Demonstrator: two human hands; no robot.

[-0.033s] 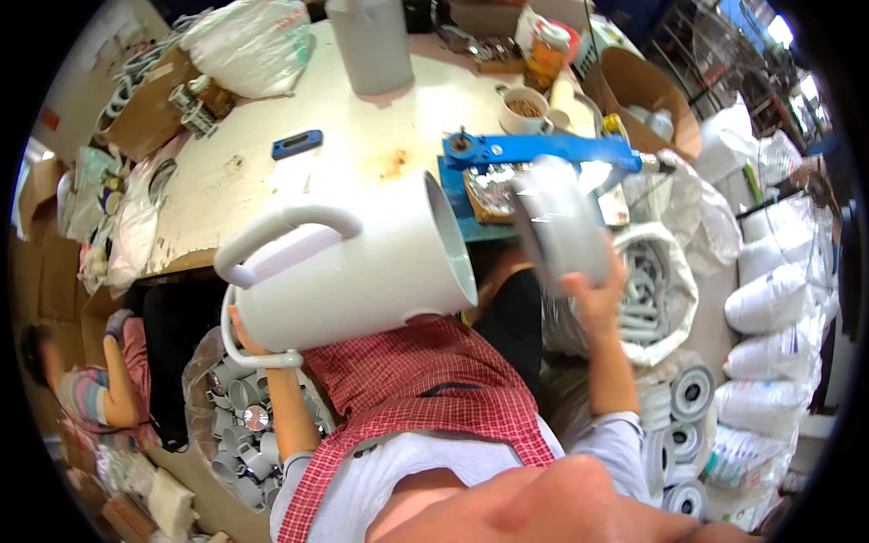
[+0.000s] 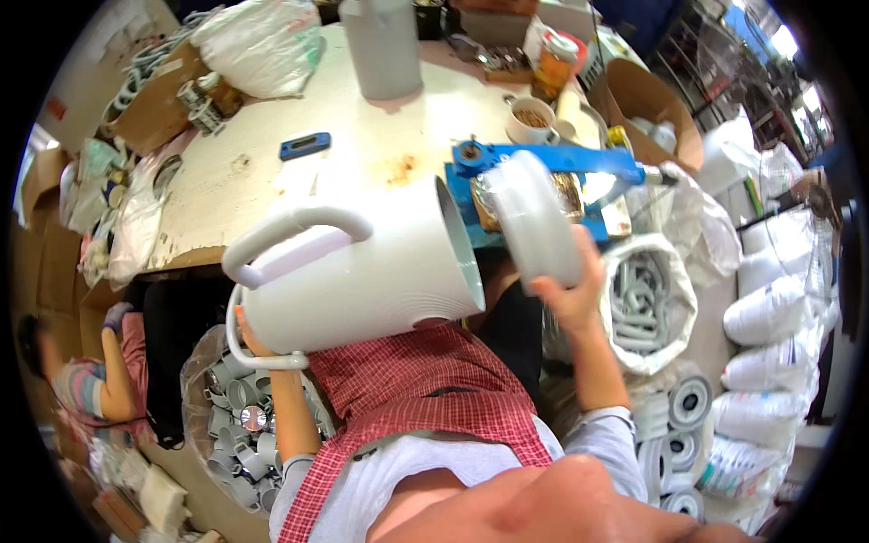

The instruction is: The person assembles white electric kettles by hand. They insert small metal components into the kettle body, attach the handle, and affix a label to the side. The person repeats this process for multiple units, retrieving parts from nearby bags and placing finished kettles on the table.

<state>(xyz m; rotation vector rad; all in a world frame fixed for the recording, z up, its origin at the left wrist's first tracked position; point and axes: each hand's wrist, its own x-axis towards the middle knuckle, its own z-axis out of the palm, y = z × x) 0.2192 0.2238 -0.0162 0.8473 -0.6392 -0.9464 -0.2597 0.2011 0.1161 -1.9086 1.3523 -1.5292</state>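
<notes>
A big white plastic jug body (image 2: 362,281) with a curved handle lies on its side above my lap, its open mouth facing right. My left hand (image 2: 246,333) supports it from below at the closed end and is mostly hidden behind it. My right hand (image 2: 568,297) holds a round grey-white lid (image 2: 536,222) on edge, just right of the jug's mouth and apart from it. A thin white ring (image 2: 262,362) hangs under the jug by my left hand.
A blue lever press (image 2: 579,161) stands on the stained table (image 2: 253,195), with a grey cylinder (image 2: 385,50), a cup (image 2: 529,118) and a small blue tool (image 2: 305,145). Sacks of grey parts (image 2: 647,303) (image 2: 231,412) flank my lap. Another person (image 2: 90,380) sits at left.
</notes>
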